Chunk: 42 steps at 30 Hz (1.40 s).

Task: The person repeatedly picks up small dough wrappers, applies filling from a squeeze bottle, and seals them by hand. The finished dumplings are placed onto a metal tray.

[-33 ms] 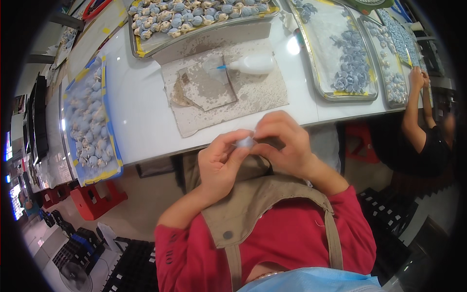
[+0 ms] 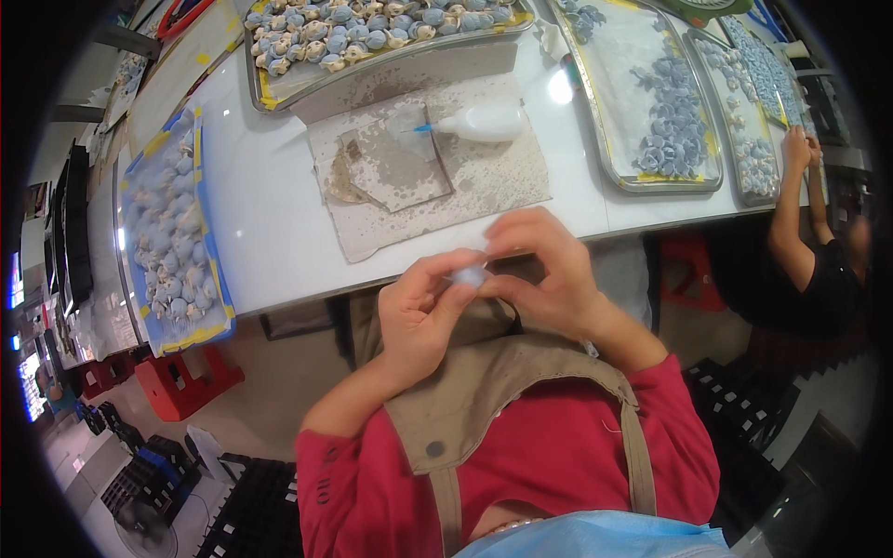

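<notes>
Both hands meet just off the table's front edge, around a small pale blue-grey rounded piece. My left hand pinches it between thumb and fingers. From the other side, the thumb of my right hand reaches the piece, its fingers curled above. The fingers cover much of the piece and it is slightly blurred, so its kind is unclear. Beyond the hands, a white squeeze bottle with a blue nozzle lies on a stained cardboard sheet.
A metal tray of blue-and-cream pieces stands at the back. At left is a blue tray of similar ones; at right, a tray holds blue-grey cupped pieces. Red stools stand below. A co-worker's arms reach in from the right.
The fingers of my right hand have shifted very slightly around the small piece. The trays, bottle and cardboard stay where they were.
</notes>
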Available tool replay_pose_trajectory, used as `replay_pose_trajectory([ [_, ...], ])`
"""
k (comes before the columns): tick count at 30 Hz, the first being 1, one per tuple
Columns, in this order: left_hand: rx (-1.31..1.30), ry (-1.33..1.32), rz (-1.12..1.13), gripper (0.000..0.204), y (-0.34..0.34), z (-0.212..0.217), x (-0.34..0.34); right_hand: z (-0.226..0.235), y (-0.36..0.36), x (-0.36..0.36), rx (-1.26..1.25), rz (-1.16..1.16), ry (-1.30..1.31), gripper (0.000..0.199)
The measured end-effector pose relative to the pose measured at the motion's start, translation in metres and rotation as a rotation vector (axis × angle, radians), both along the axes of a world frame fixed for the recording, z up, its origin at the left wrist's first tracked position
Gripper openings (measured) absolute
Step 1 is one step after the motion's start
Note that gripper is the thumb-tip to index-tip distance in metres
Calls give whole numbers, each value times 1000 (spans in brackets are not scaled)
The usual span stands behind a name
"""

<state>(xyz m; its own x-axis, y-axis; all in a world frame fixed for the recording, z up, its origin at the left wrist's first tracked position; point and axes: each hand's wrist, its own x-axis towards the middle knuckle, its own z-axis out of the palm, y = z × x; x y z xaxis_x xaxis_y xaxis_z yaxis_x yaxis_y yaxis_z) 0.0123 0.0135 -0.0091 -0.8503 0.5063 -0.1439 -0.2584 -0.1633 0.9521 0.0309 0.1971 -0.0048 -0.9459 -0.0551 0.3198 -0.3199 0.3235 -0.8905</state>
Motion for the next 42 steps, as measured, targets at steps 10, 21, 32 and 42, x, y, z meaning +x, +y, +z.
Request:
replay_pose_trajectory([
  [10,-16,146,-102,31,-8,11,1,5,-2,4,-615,441,-575,41],
  [21,-7,392,-134,26,-11,11,-2,13,-11,9,-698,418,-572,35],
  [32,115,198,-50,36,-12,7,4,17,-19,10,-876,444,-586,42],
  [42,54,304,-13,27,-2,5,5,6,-15,15,-963,409,-591,38],
])
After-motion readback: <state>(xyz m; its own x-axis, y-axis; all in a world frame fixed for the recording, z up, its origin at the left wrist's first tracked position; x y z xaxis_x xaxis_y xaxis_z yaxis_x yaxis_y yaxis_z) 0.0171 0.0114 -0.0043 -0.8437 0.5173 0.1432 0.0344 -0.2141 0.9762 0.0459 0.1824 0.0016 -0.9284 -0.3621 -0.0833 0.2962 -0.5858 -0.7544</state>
